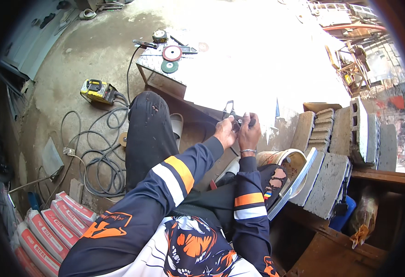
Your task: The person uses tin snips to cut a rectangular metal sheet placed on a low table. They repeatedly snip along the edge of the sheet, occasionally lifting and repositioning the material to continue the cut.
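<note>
Both my hands are together in front of my knees, close to the edge of a low metal table [163, 79]. My left hand [225, 132] is closed round a dark metal piece [230, 110] with an open, frame-like end that points away from me. My right hand [249, 133] is closed at the same piece, fingers bent, with a dark part showing beside the thumb. Its exact kind cannot be made out, since the fingers cover much of it. On the table's left lie a red-rimmed disc [172, 53], a green grinding disc [169, 67], a tape measure [159, 36] and a square [188, 50].
A yellow welding machine [98, 91] stands left, with coiled cables [103, 166] on the floor. Red-and-white sacks [52, 231] are stacked at lower left. A bucket [285, 159] and concrete blocks [327, 184] are close on my right. Glare washes out most of the tabletop.
</note>
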